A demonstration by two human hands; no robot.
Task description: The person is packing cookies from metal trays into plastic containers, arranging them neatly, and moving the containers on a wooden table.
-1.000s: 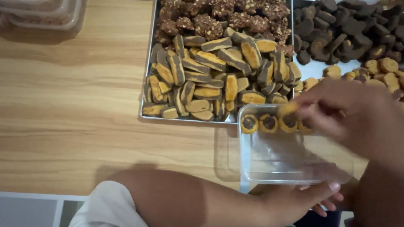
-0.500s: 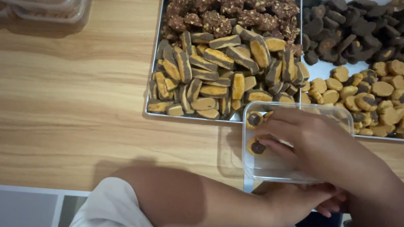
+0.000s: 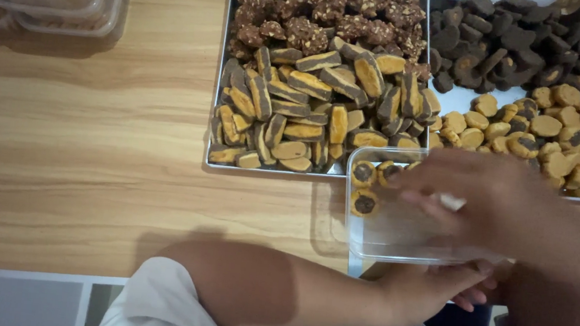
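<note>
Right hand (image 3: 478, 199): mine, blurred above the clear plastic container (image 3: 368, 234), fingers bent; grip unclear.
Left hand (image 3: 434, 287): mine, fingers curled, gripping the container's near edge.

Container (image 3: 361, 237) at the table's (image 3: 76, 178) near edge, cookies (image 3: 365, 188) in its 10 o'clock corner, right hand (image 3: 484, 203) over it, left hand (image 3: 434, 290) touching its 6 o'clock side, two trays (image 3: 214, 106) at its 12 o'clock, stacked tubs (image 3: 72, 0) well apart at 10 o'clock.
</note>
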